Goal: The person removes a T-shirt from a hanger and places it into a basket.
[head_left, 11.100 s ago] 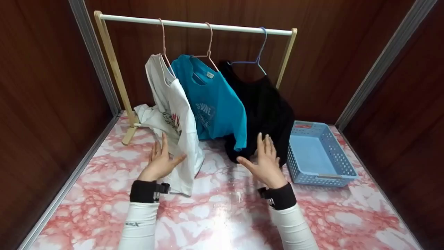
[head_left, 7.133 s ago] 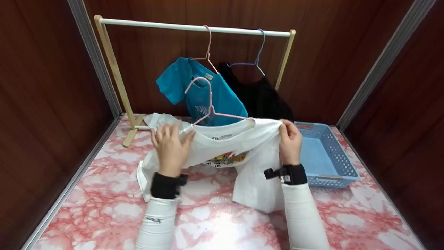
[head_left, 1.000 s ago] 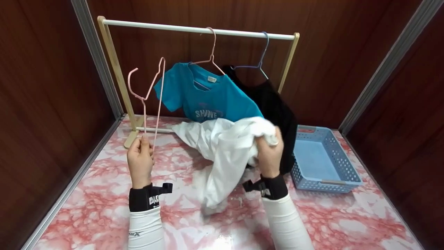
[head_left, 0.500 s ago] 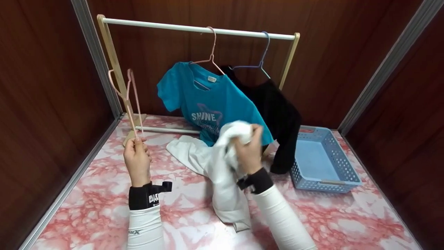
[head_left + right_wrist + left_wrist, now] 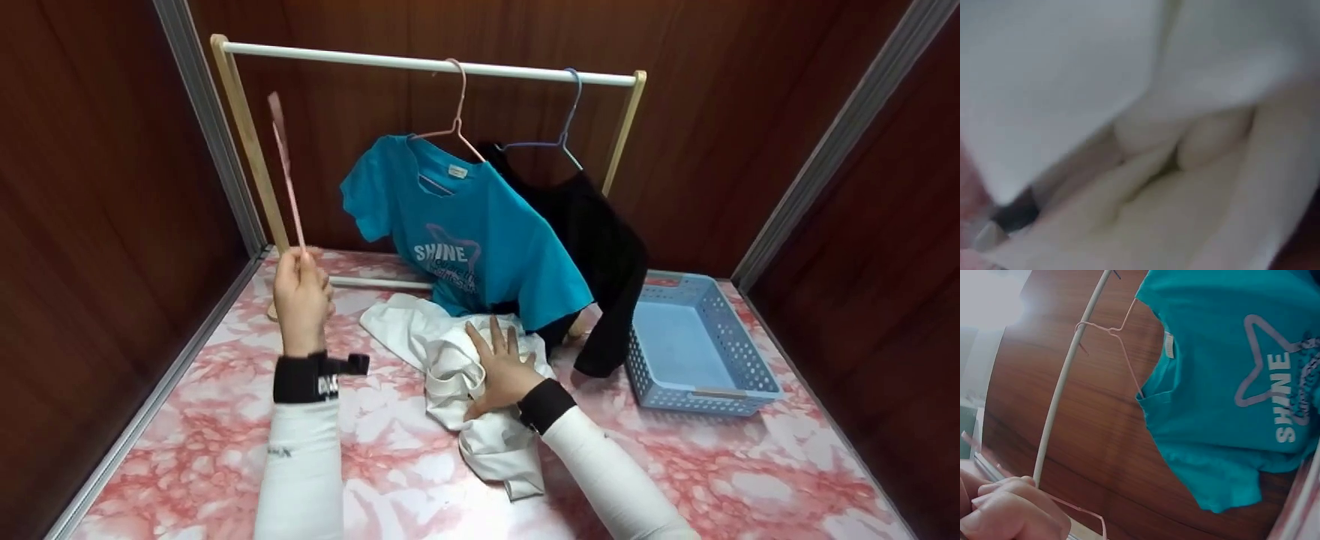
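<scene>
My left hand (image 5: 303, 300) holds a pink clothes hanger (image 5: 288, 172) upright, seen nearly edge-on, in front of the rack's left post. In the left wrist view, that hand's curled fingers (image 5: 1013, 509) are round the thin pink wire. A white T-shirt (image 5: 405, 322) lies crumpled on the table below the rack. On top of it rests my right hand (image 5: 504, 375), its fingers spread. Blurred white cloth (image 5: 1061, 84) fills most of the right wrist view. A blue T-shirt (image 5: 480, 217) hangs just behind the white one on another pink hanger.
The clothes rack's white rail (image 5: 360, 58) spans the back. A black top (image 5: 611, 262) hangs on a blue-purple hanger (image 5: 564, 135) at the right. The light blue basket (image 5: 709, 397) stands on the red-and-white marbled table (image 5: 375, 465). Wooden walls enclose the sides and back.
The white T-shirt came off the rail, then off its hanger. In the last second my right hand lowered it onto the table and spread its fingers; my left hand raised and turned the hanger.
</scene>
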Demonstrator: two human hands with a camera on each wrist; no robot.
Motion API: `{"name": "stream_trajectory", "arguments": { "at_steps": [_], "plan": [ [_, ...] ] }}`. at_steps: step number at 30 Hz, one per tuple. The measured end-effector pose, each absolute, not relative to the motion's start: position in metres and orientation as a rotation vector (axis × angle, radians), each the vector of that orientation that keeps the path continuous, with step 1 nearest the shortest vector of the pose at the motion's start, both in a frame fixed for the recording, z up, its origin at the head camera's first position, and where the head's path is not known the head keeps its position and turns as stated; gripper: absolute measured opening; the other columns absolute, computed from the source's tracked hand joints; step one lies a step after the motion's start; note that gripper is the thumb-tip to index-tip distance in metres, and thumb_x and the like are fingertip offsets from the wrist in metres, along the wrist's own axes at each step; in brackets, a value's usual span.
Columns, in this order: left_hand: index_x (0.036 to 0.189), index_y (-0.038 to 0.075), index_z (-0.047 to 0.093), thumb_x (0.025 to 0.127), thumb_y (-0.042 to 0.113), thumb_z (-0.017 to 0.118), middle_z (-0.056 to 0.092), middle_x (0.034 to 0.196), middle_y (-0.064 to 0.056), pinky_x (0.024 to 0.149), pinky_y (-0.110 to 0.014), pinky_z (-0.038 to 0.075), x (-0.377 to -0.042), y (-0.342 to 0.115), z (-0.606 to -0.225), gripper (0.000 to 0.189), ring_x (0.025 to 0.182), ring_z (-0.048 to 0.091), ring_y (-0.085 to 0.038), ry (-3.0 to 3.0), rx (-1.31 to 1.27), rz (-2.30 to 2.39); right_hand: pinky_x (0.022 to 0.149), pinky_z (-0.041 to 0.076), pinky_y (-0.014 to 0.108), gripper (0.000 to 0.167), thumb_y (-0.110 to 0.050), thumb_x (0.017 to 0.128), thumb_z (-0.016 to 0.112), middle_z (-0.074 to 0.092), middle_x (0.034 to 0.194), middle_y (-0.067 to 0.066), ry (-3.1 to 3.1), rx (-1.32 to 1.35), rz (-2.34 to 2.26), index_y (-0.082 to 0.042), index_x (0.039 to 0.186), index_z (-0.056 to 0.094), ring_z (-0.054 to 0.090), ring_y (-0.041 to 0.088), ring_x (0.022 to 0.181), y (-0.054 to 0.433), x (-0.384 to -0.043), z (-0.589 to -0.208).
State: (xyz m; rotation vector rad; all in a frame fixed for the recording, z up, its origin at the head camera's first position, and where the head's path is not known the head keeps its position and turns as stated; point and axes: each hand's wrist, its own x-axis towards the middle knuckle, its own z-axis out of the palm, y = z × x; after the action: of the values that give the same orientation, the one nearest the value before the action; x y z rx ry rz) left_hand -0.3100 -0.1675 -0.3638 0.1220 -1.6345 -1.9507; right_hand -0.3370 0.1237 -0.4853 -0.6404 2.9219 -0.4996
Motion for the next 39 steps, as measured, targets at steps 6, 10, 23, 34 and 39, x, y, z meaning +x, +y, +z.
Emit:
{"name": "stream_trajectory", "arguments": {
  "at_steps": [6, 10, 23, 34, 39],
  "plan": [
    [0.112, 0.007, 0.052, 0.113, 0.023, 0.036, 0.041, 0.065, 0.006, 0.041, -0.016, 0.032, -0.332, -0.173, -0.326, 0.023, 0.047, 0.039, -0.004, -1.786, 0.135, -1.932, 0.096, 0.044, 0.078, 0.146, -0.053, 0.058, 0.099, 0.021, 0.167, 0.027, 2.973, -0.597, -0.354, -0.028, 0.166, 0.004, 0.032, 0.055, 0.146, 0.119, -0.347, -0.492],
    [0.105, 0.013, 0.051, 0.113, 0.023, 0.037, 0.042, 0.066, 0.005, 0.042, -0.016, 0.031, -0.351, -0.179, -0.304, 0.019, 0.048, 0.037, -0.004, -1.789, 0.15, -2.013, 0.086, 0.055, 0.065, 0.131, -0.041, 0.066, 0.096, 0.05, 0.148, 0.027, 3.014, -0.679, -0.295, -0.02, 0.165, 0.013, 0.051, 0.051, 0.129, 0.119, -0.356, -0.491],
    [0.102, 0.015, 0.047, 0.113, 0.021, 0.035, 0.042, 0.064, 0.006, 0.039, -0.017, 0.028, -0.382, -0.202, -0.263, 0.018, 0.045, 0.035, -0.003, -1.805, 0.247, -2.089, 0.08, 0.06, 0.055, 0.07, -0.027, 0.081, 0.082, 0.074, 0.105, 0.02, 3.189, -0.988, -0.56, -0.009, 0.142, 0.051, 0.073, 0.042, 0.093, 0.145, -0.365, -0.49],
    [0.101, 0.014, 0.045, 0.113, 0.019, 0.034, 0.041, 0.062, 0.006, 0.038, -0.017, 0.027, -0.393, -0.22, -0.258, 0.017, 0.043, 0.033, -0.003, -1.833, 0.292, -2.085, 0.088, 0.059, 0.051, 0.078, -0.004, 0.068, 0.086, 0.071, 0.119, 0.018, 3.175, -1.096, -1.078, -0.003, 0.139, 0.053, 0.072, 0.037, 0.102, 0.203, -0.321, -0.42],
    [0.1, 0.014, 0.045, 0.113, 0.019, 0.034, 0.041, 0.061, 0.006, 0.038, -0.017, 0.027, -0.397, -0.224, -0.256, 0.018, 0.043, 0.034, -0.003, -1.837, 0.299, -2.1, 0.083, 0.059, 0.045, 0.065, -0.003, 0.069, 0.085, 0.072, 0.108, 0.021, 3.322, -1.126, -1.198, 0.006, 0.127, 0.057, 0.071, 0.032, 0.095, 0.248, -0.297, -0.38]
  ]
}}
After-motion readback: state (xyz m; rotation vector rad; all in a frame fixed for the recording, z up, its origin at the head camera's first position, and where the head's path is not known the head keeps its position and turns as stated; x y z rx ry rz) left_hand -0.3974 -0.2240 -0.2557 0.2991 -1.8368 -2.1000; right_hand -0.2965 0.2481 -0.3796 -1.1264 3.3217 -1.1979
